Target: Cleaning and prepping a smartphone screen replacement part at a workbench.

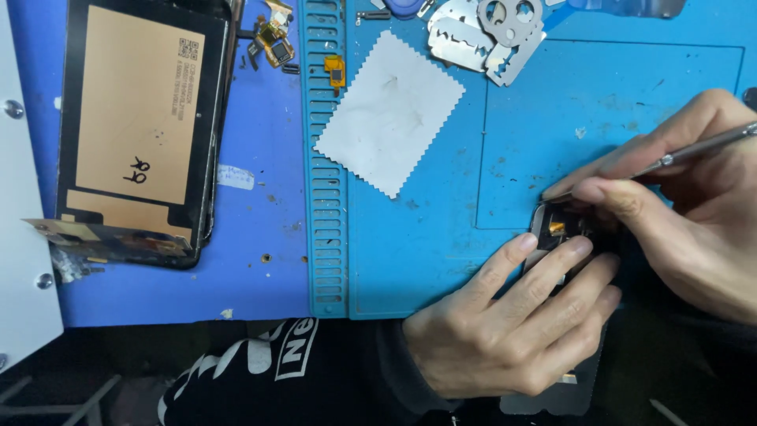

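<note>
My left hand lies flat over a dark phone body at the front edge of the blue work mat, fingers pressing it down. Only the phone's top corner with a small orange part shows; its lower end sticks out past the mat. My right hand comes in from the right and pinches a thin metal tool, whose tip rests at the phone's top corner. Most of the phone is hidden under both hands.
A white cloth square with zigzag edges lies mid-mat. Metal prying plates sit at the top. A removed phone screen panel lies on the left, back side up, with small camera and flex parts beside it.
</note>
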